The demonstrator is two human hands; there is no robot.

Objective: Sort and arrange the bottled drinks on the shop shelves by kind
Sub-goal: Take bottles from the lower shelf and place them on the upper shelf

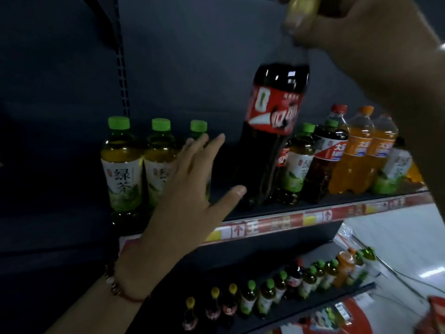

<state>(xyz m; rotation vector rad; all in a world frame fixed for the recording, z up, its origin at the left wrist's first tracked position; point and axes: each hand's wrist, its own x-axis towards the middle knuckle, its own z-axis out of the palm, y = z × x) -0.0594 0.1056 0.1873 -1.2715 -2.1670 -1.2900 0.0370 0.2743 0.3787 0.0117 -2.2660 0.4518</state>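
1. Right hand (356, 22) gripping cola (272, 131) by its neck, base at the shelf (277, 222).
2. Left hand (190, 189) spread wide, left of cola, before green teas (122, 165).
3. Right of cola: tea, dark soda, orange sodas (361, 150).

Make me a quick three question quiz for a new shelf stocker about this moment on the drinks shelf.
1. True or false: the right hand holds the big cola bottle by its neck.
2. What colour are the caps on the three green tea bottles by the left hand?
3. The two orange soda bottles stand: A) left of the cola bottle, B) right of it, C) on the lower shelf.

Key: 1 true. 2 green. 3 B.
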